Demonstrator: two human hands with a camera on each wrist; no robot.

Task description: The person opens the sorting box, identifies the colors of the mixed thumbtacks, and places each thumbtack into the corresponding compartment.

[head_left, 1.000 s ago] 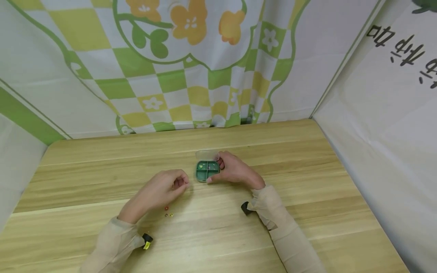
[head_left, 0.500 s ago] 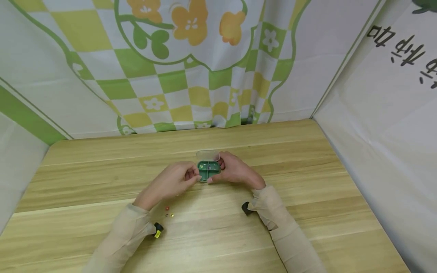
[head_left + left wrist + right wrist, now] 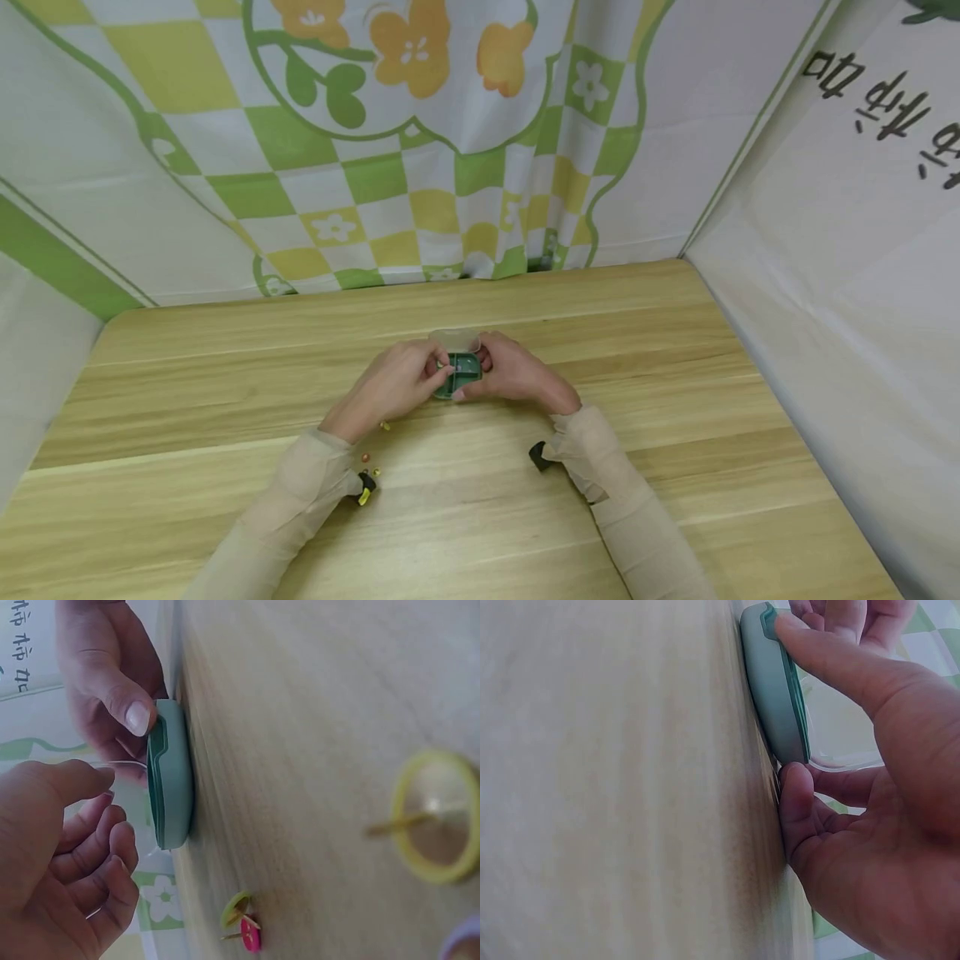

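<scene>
A small green pill box (image 3: 177, 776) with several compartments sits on the table, its clear lid (image 3: 454, 340) raised at the back. My right hand (image 3: 517, 375) grips the box's right side, thumb (image 3: 799, 634) at the front edge, other fingers at the back. Over the left compartments is my left hand (image 3: 393, 383), its thumb and index fingertips close together. Whether anything is between those tips is hidden. Below that hand lie thumbtacks: a yellow one (image 3: 435, 817) large in the left wrist view, and beyond it a pink one (image 3: 251, 935) beside another yellow one (image 3: 236, 907).
The wooden table (image 3: 600, 350) stretches out around both arms. A patterned curtain (image 3: 405, 183) hangs behind the back edge, and a white cloth wall (image 3: 817, 275) rises at the right. Black wrist straps (image 3: 540, 455) stick out from the sleeves.
My left hand has moved right and away from me, from beside the pill box to over its left compartments. The right hand keeps its grip on the box.
</scene>
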